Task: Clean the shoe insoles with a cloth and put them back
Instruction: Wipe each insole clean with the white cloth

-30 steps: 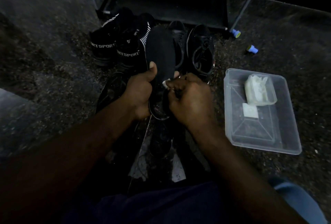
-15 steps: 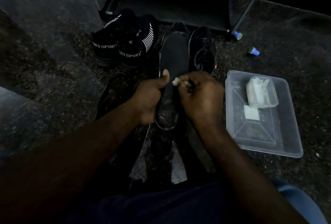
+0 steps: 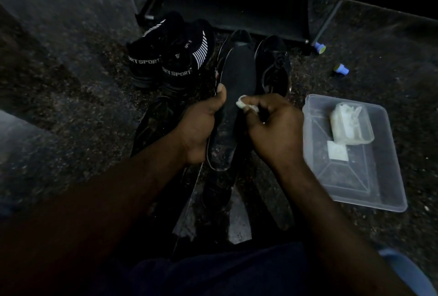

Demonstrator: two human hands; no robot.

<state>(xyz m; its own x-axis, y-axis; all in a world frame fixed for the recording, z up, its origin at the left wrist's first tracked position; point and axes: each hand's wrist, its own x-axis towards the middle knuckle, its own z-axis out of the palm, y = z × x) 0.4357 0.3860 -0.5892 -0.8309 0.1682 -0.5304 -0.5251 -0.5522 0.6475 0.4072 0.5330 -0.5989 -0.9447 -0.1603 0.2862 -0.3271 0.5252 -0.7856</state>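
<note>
Dim view looking down at a person's two bare arms over a dark speckled floor; at centre frame the left hand [image 3: 201, 127] grips a black insole [image 3: 238, 75] by its left edge, thumb pressed on the top face, fingers curled behind; the insole stands tilted, toe end toward the top of the frame; the right hand [image 3: 276, 127] pinches a small white cloth [image 3: 244, 105] in curled fingers and holds it against the insole's right edge, about midway along.

A second ago the cloth was barely showing at the fingertips; now more of the white wad sticks out, and both hands and the insole sit slightly further right in the frame.

Upper left of centre, a pair of black shoes lettered SPORT [image 3: 170, 61]; another black shoe [image 3: 275, 63] just right of the insole; a clear plastic tray [image 3: 388, 186] at right holds a pale tub [image 3: 350, 123].
</note>
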